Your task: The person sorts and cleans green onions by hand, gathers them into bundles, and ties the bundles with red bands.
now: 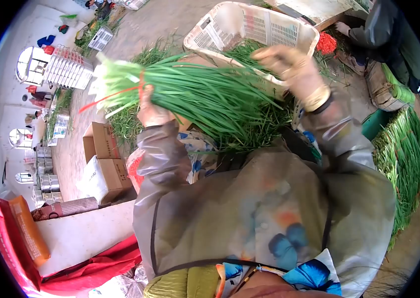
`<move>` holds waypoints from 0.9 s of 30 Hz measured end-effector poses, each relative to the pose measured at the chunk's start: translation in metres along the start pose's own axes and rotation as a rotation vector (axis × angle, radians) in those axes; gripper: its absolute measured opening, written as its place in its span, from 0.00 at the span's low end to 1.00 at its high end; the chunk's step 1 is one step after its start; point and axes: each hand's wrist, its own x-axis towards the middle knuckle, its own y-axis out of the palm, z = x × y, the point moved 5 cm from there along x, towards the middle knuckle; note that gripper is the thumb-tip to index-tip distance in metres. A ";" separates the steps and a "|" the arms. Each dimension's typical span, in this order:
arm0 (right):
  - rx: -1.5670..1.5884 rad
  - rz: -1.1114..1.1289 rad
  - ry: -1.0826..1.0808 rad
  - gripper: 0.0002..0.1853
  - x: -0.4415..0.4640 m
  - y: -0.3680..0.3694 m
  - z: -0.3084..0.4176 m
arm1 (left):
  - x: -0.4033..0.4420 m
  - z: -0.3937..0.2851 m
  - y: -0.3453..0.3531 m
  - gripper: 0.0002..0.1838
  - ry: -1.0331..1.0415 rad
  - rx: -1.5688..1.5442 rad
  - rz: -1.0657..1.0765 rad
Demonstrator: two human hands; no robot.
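Note:
My left hand (153,110) is closed round the pale stem end of a big bunch of long green leaves (210,94). A red tie (115,97) circles the bunch near that hand, one end hanging loose to the left. The leaves spread to the right, above loose green trimmings. My right hand (292,72), in a tan glove, is raised apart from the leaf tips, by the near rim of a white plastic crate (289,31). Its fingers are blurred by motion.
Bundled greens (401,159) are piled at the right. Another person (393,39) is at the upper right, near a red bundle of ties (326,43). Cardboard boxes (113,174) stand at the left, with stacked white crates (68,69) farther back.

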 end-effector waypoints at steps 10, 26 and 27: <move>-0.440 -0.072 -0.291 0.40 0.033 0.047 0.026 | -0.040 0.017 0.092 0.25 -0.033 0.314 0.300; 0.363 0.146 0.221 0.49 0.077 0.063 -0.023 | -0.001 -0.053 -0.004 0.37 -0.059 1.365 0.050; 0.258 0.104 0.178 0.50 0.078 0.065 -0.013 | -0.004 -0.060 0.008 0.39 -0.034 1.099 0.067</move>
